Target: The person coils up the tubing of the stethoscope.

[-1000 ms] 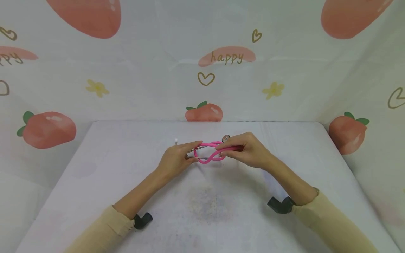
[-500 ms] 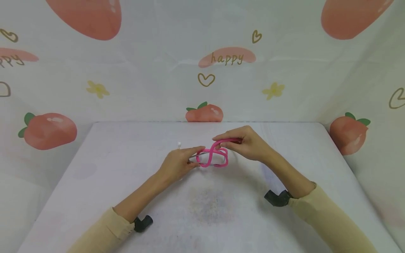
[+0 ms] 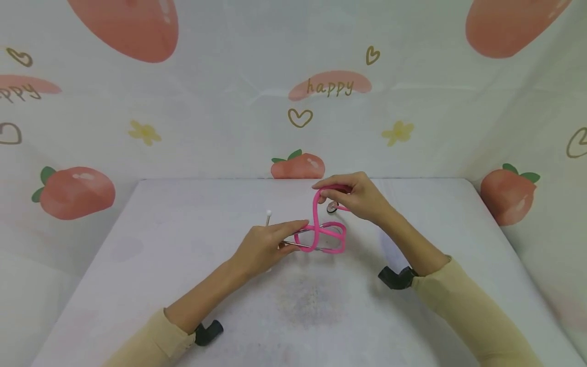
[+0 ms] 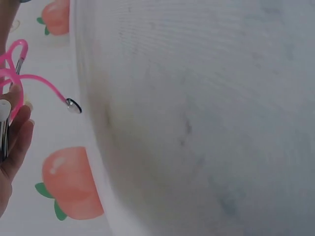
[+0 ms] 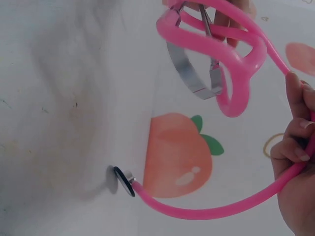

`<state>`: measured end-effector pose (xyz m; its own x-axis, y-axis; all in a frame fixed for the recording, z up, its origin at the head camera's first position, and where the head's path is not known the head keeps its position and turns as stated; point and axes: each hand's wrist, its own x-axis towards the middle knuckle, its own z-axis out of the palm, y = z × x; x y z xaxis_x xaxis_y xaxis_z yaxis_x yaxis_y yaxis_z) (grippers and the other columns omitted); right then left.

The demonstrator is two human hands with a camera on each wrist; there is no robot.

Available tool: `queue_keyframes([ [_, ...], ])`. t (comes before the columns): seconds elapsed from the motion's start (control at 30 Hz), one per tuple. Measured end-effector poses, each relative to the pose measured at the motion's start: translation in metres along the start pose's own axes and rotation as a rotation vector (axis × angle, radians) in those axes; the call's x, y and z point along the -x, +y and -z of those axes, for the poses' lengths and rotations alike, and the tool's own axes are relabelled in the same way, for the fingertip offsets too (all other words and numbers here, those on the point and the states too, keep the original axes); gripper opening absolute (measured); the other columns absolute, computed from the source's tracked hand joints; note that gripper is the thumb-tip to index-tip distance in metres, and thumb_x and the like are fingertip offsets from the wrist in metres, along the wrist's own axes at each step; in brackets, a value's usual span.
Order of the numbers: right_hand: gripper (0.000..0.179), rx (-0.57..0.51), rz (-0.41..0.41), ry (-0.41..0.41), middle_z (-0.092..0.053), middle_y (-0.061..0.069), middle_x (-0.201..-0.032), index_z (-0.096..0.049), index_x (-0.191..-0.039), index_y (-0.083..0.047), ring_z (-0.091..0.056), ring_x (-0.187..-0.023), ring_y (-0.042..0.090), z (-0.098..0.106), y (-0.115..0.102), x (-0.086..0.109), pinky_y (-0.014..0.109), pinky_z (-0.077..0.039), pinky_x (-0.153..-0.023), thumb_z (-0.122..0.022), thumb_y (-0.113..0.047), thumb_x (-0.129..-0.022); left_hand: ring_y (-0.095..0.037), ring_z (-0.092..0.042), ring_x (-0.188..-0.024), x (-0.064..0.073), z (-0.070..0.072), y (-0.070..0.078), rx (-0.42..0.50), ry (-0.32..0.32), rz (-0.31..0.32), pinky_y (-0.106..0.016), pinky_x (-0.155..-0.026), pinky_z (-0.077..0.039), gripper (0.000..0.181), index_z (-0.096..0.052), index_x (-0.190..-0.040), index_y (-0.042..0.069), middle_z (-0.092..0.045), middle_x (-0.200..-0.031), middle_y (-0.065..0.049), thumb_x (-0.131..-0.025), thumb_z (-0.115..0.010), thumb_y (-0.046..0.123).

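Note:
A pink stethoscope [image 3: 316,214] is held above the table between both hands. My left hand [image 3: 261,248] grips its metal ear tubes, and a white ear tip [image 3: 269,212] sticks up behind that hand. The pink tubing is looped around the metal headset, as the right wrist view shows from close up. Up and to the right, my right hand [image 3: 362,198] pinches a length of the tubing with fingers curled round it. From this hand the free end hangs down to the round chest piece [image 5: 124,181], which is close over the table in the right wrist view.
A white-covered table [image 3: 183,214] spreads beneath both hands. Behind it hangs a pale backdrop [image 3: 229,117] printed with peaches, hearts and flowers. Black angled pieces [image 3: 397,278] stick out near both sleeve cuffs.
My right hand has risen, drawing the tubing up away from the looped headset. The left hand has shifted a little right and toward me. The chest piece shows again below the right hand.

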<state>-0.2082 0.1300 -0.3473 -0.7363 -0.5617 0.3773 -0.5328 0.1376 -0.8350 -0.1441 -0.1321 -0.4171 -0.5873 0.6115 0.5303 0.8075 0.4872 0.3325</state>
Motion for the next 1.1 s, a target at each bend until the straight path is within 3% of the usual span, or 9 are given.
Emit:
queue_keyframes([
  [0.13, 0.021, 0.000, 0.011, 0.003, -0.074, 0.006, -0.085, -0.073, -0.111, 0.000, -0.068, -0.075, 0.019, 0.000, 0.001, -0.004, 0.028, -0.058, -0.064, -0.070, 0.001, -0.090, -0.010, -0.073, -0.075, 0.000, 0.002, 0.003, -0.029, -0.011, 0.002, -0.017, -0.067, -0.055, 0.080, -0.052, -0.145, 0.016, -0.073, -0.114, -0.002, -0.074, -0.089, 0.018],
  [0.27, 0.020, 0.024, 0.008, 0.009, -0.072, 0.004, -0.083, -0.074, -0.110, -0.003, -0.061, -0.067, 0.017, -0.003, 0.002, -0.007, 0.022, -0.046, -0.052, -0.070, -0.001, -0.091, -0.008, -0.071, -0.072, -0.001, 0.004, 0.004, -0.043, -0.028, -0.003, -0.016, -0.065, -0.054, 0.092, -0.040, -0.153, 0.020, -0.073, -0.110, -0.001, -0.074, -0.089, 0.019],
  [0.37, 0.018, 0.034, -0.005, 0.012, -0.071, 0.003, -0.081, -0.075, -0.109, -0.004, -0.057, -0.065, 0.016, -0.004, 0.003, -0.010, 0.023, -0.039, -0.049, -0.070, -0.003, -0.091, -0.008, -0.070, -0.072, -0.002, 0.004, 0.004, -0.037, -0.013, -0.057, -0.014, -0.063, -0.053, 0.089, -0.043, -0.151, 0.021, -0.073, -0.111, 0.000, -0.074, -0.089, 0.019],
  [0.5, 0.017, 0.010, -0.035, -0.005, -0.072, 0.005, -0.083, -0.076, -0.107, -0.004, -0.061, -0.069, 0.017, -0.007, 0.007, -0.014, 0.023, -0.046, -0.051, -0.071, -0.004, -0.091, -0.007, -0.064, -0.064, -0.004, 0.004, 0.003, -0.053, -0.002, -0.141, -0.010, -0.058, -0.047, 0.078, -0.049, -0.146, 0.022, -0.069, -0.120, 0.002, -0.078, -0.086, 0.022],
  [0.63, 0.016, -0.015, -0.081, -0.032, -0.073, 0.007, -0.086, -0.077, -0.104, -0.003, -0.061, -0.069, 0.018, -0.011, 0.013, -0.016, 0.022, -0.043, -0.051, -0.073, -0.004, -0.089, -0.003, -0.059, -0.059, -0.004, 0.004, 0.005, -0.086, -0.027, -0.181, -0.009, -0.055, -0.043, 0.073, -0.050, -0.147, 0.025, -0.064, -0.122, 0.004, -0.082, -0.083, 0.023],
  [0.8, 0.017, 0.028, -0.088, -0.093, -0.073, 0.003, -0.082, -0.078, -0.103, -0.003, -0.054, -0.064, 0.016, -0.013, 0.025, -0.016, 0.022, -0.035, -0.051, -0.077, -0.006, -0.086, -0.002, -0.059, -0.060, -0.002, 0.003, 0.007, -0.096, -0.061, -0.178, -0.009, -0.054, -0.041, 0.071, -0.050, -0.146, 0.028, -0.063, -0.123, 0.005, -0.083, -0.082, 0.020],
  [0.93, 0.018, 0.131, -0.024, -0.127, -0.072, 0.001, -0.080, -0.078, -0.103, -0.002, -0.049, -0.063, 0.016, -0.010, 0.032, -0.014, 0.023, -0.036, -0.052, -0.078, -0.006, -0.085, -0.004, -0.060, -0.059, 0.001, 0.002, 0.006, -0.061, -0.048, -0.161, -0.008, -0.055, -0.042, 0.067, -0.054, -0.142, 0.025, -0.066, -0.120, 0.004, -0.082, -0.083, 0.022],
  [1.1, 0.022, 0.213, 0.044, -0.122, -0.074, 0.000, -0.084, -0.078, -0.104, -0.003, -0.056, -0.066, 0.014, -0.006, 0.035, -0.010, 0.024, -0.042, -0.054, -0.080, -0.005, -0.082, -0.004, -0.062, -0.061, 0.004, 0.001, 0.003, 0.001, -0.017, -0.134, -0.008, -0.058, -0.045, 0.064, -0.058, -0.138, 0.024, -0.067, -0.118, 0.004, -0.080, -0.085, 0.021],
])
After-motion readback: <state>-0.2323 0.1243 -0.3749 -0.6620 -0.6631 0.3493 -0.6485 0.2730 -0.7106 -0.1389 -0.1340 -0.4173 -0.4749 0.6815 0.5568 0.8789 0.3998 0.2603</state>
